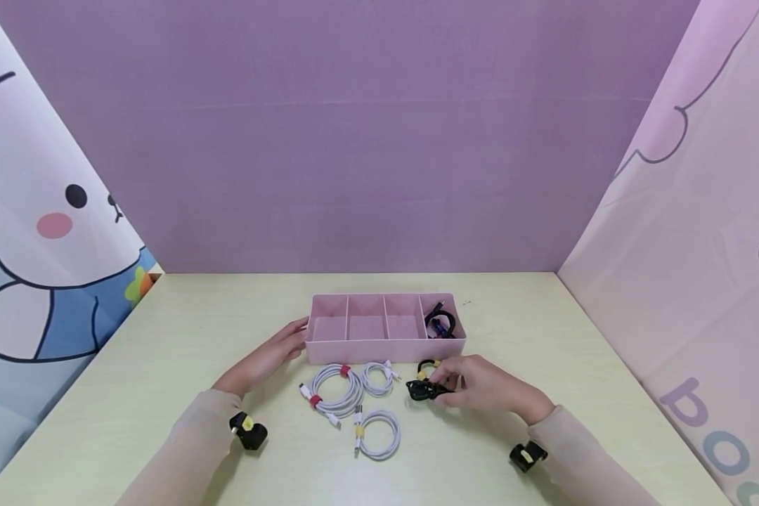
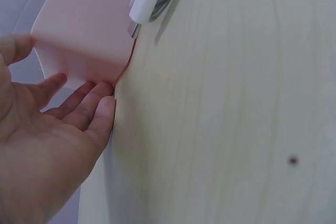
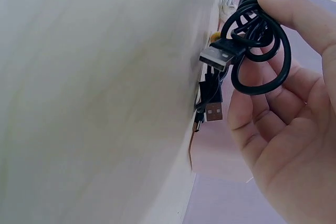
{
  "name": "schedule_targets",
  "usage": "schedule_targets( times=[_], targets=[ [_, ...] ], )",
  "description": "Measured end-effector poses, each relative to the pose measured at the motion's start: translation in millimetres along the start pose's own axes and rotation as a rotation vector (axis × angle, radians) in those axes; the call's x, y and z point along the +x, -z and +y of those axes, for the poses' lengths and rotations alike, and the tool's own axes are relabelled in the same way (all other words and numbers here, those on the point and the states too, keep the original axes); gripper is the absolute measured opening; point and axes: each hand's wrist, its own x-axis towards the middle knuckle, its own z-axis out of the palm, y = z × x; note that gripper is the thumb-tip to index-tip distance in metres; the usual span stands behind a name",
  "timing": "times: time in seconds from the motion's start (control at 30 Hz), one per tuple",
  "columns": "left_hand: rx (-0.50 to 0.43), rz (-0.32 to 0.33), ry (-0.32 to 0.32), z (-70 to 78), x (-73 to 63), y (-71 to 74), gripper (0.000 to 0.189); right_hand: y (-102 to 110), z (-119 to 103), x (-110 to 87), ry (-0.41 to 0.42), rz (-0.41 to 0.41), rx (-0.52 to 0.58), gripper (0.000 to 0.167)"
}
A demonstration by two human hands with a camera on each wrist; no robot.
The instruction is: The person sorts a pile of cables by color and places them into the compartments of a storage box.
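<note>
A pink divided box [image 1: 386, 351] stands on the table with a row of compartments. Its rightmost compartment holds coiled dark cables [image 1: 444, 322]; the other compartments show bare floors. My left hand [image 1: 277, 353] touches the box's left end with extended fingers, as the left wrist view shows at the pink wall [image 2: 84, 24]. Between thumb and fingers, my right hand [image 1: 485, 385] pinches a coiled black USB cable [image 3: 257, 40] in front of the box's right part. Just behind it lies another black USB cable [image 3: 211, 95] with a yellow tie [image 1: 422, 375].
In front of the box lie a large white cable coil [image 1: 354, 397] with red ties, a small white coil [image 1: 379, 390] and a white coil with a yellow tie [image 1: 388, 453]. A purple panel [image 1: 360, 176] rises behind the table, with printed sheets at both sides.
</note>
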Motion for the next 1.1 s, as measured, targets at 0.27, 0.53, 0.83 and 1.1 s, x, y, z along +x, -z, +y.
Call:
schedule_targets(
  times=[0.27,0.53,0.83,1.1],
  targets=[
    [0.002,0.005,0.006,-0.4,-0.5,-0.2,0.062,1.5,-1.8,-0.2,-0.027,0.020,0.030,0.023],
    [0.002,0.006,0.013,0.5,-0.6,-0.8,0.061,3.0,-3.2,0.8,-0.031,0.040,0.038,0.023],
    [0.008,0.005,0.010,0.0,-1.2,-0.5,0.062,4.9,-4.3,1.3,-0.001,0.080,0.049,0.020],
    [0.005,0.009,0.016,0.5,-1.6,-0.8,0.062,5.4,-1.7,2.4,-0.013,0.108,0.055,0.021]
  ],
)
